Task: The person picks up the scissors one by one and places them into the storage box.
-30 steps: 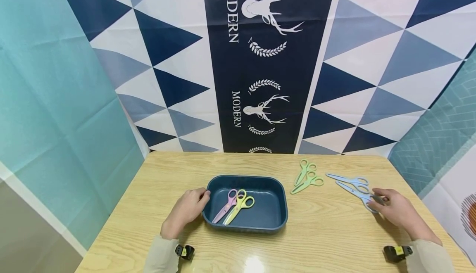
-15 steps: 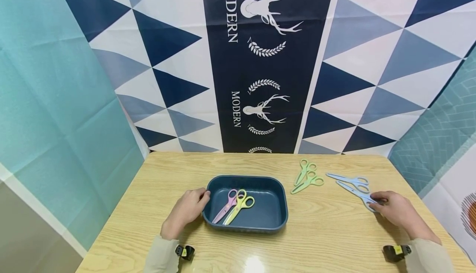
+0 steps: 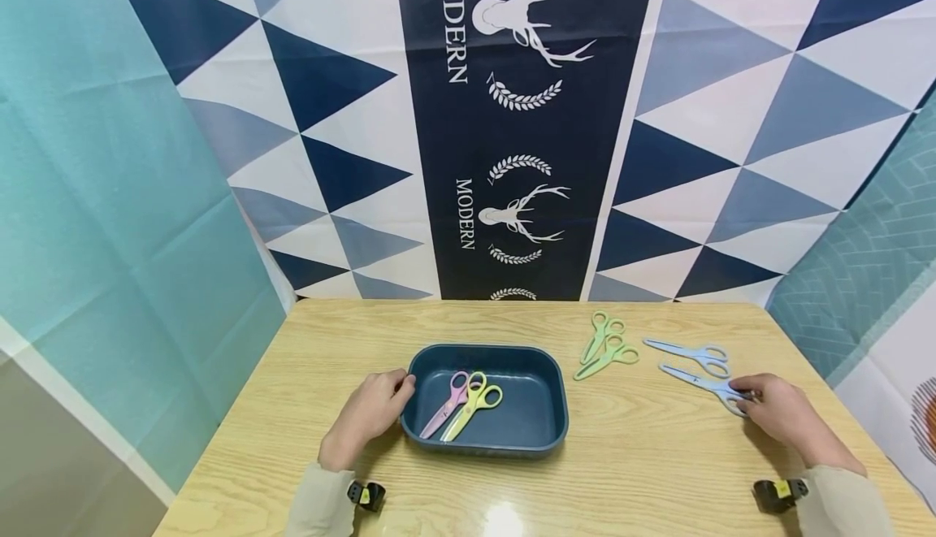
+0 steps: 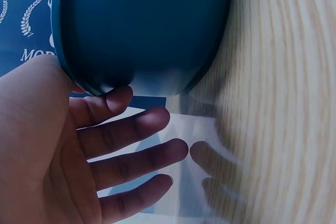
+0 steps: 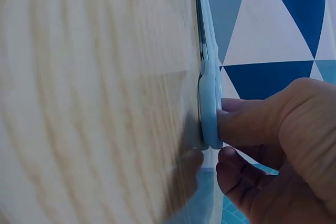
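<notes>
My left hand (image 3: 370, 405) holds the left rim of a dark blue rectangular bin (image 3: 522, 413), thumb at the rim and index finger against the outer wall. In the left wrist view its other fingers (image 4: 139, 158) extend below the bin. Inside the bin lie pink scissors (image 3: 444, 411) and yellow scissors (image 3: 462, 417), side by side. At the right, my right hand (image 3: 777, 411) pinches a handle loop of the nearer light blue scissors (image 3: 705, 383). The right wrist view shows these scissors (image 5: 210, 98) low along the tabletop. A second light blue pair of scissors (image 3: 683, 350) lies just behind.
Two pairs of green scissors, a rear pair (image 3: 595, 338) and a front pair (image 3: 603, 361), lie right of the bin on the wooden table (image 3: 621, 456). Behind the table hangs a patterned cloth (image 3: 512, 131); more cloth hangs at both sides.
My right fingers have closed on the nearer light blue scissors, and its blades have shifted toward me, away from the other blue pair. The left hand and the bin have stayed in place.
</notes>
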A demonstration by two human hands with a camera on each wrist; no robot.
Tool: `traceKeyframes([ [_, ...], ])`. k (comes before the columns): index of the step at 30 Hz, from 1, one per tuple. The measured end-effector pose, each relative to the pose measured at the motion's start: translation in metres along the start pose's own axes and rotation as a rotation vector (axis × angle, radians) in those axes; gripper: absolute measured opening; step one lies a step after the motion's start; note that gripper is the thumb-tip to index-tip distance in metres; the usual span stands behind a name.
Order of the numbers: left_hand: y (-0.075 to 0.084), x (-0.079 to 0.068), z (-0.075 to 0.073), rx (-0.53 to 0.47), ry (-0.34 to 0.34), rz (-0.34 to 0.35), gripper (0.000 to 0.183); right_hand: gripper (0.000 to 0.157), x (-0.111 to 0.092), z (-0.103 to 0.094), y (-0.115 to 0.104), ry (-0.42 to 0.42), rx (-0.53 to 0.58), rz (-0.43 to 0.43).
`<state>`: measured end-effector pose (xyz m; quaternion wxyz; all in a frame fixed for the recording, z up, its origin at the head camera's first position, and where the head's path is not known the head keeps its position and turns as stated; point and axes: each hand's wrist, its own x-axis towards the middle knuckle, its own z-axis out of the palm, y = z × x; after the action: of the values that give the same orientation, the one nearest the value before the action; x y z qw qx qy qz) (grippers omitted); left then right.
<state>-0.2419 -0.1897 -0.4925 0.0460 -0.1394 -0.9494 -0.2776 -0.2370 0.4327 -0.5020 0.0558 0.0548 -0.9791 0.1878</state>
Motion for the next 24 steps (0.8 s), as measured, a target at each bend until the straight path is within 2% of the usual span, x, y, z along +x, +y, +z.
traceKeyframes([
  [3, -0.0005, 0.0002, -0.0001, 0.001, -0.003, -0.002, 0.036, 0.023, 0.0015, 0.0, -0.001, 0.001, -0.002, -0.006],
  [10, 0.0019, 0.0023, -0.0016, 0.004, 0.018, 0.003, 0.035, 0.03, 0.005, -0.0011, -0.0009, -0.024, 0.017, -0.031],
  [15, 0.0028, 0.0005, -0.0002, -0.008, 0.012, 0.006, 0.035, 0.032, 0.0069, -0.0004, -0.0004, -0.043, 0.034, -0.018],
  [19, 0.0, -0.0001, 0.0026, 0.001, 0.018, 0.013, 0.036, 0.029, 0.0072, 0.0006, 0.0004, -0.079, 0.049, 0.008],
  [24, -0.0016, -0.0006, 0.0021, 0.004, 0.022, 0.011, 0.035, 0.023, 0.0072, 0.0036, -0.0007, -0.063, 0.054, 0.002],
])
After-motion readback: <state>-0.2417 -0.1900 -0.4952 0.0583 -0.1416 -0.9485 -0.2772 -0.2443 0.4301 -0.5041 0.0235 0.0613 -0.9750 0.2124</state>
